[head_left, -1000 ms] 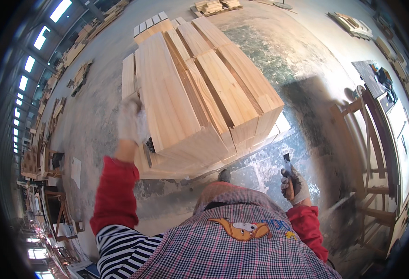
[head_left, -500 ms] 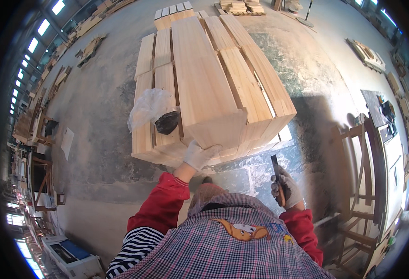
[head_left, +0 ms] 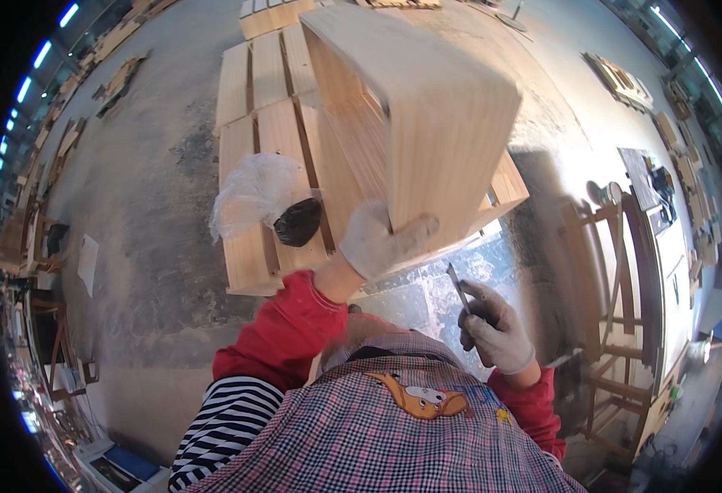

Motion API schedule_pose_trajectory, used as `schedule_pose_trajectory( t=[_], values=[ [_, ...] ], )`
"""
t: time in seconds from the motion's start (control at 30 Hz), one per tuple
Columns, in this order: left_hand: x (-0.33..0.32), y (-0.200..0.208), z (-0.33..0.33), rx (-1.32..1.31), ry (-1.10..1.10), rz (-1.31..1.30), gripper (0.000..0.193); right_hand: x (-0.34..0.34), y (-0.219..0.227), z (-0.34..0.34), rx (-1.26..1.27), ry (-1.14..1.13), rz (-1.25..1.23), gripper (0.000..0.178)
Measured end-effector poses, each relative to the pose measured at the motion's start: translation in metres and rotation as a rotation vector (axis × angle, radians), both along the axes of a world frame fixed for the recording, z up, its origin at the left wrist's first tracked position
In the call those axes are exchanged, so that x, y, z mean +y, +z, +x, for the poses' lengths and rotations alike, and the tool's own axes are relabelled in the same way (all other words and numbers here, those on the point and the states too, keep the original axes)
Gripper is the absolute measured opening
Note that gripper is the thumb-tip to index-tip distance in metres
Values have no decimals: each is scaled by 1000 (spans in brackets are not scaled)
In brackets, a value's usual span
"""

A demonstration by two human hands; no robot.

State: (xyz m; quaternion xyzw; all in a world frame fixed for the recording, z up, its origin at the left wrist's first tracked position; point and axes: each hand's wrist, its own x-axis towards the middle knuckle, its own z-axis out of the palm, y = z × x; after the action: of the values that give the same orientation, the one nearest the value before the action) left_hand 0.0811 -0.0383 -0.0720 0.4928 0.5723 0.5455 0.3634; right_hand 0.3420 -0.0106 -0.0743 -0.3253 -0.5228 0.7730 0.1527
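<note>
Wooden box [head_left: 451,140] stands tilted at one o'clock in my view, over the wooden stack [head_left: 274,148], its hollow side facing nine o'clock. My left hand [head_left: 381,242] pinches its near edge; at four o'clock, my right hand [head_left: 496,329] curls around a thin-bladed tool [head_left: 459,287]. A clear plastic bag [head_left: 250,193] lies at ten.

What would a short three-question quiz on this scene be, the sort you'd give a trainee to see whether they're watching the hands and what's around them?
1. What is the left hand gripping?
2. True or false: the right hand is empty.
3. What colour is the bundle beside the clear plastic?
A) red
B) black
C) yellow

Key:
1. The near end of an open-sided wooden box.
2. False; the right hand holds a slim bladed tool.
3. B.
</note>
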Motion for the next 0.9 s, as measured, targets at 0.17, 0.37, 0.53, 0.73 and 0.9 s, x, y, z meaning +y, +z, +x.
schedule_pose_trajectory(
  t=[0.17, 0.37, 0.53, 0.73, 0.9],
  values=[
    [27, 48, -26, -110, 88, 140, 39, -6, 47, -41, -276, 66, 872, 48],
    [45, 66, -34, -267, 68, 236, 42, -9, 70, -81, -413, 75, 1129, 50],
    [47, 64, -39, -272, 38, 240, 40, -12, 75, -95, -515, 104, 1210, 51],
    [48, 66, -39, -248, 52, 260, 40, -15, 77, -105, -515, 80, 1262, 50],
    [49, 67, -40, -218, 62, 261, 40, -18, 71, -107, -543, 91, 1284, 48]
  ],
)
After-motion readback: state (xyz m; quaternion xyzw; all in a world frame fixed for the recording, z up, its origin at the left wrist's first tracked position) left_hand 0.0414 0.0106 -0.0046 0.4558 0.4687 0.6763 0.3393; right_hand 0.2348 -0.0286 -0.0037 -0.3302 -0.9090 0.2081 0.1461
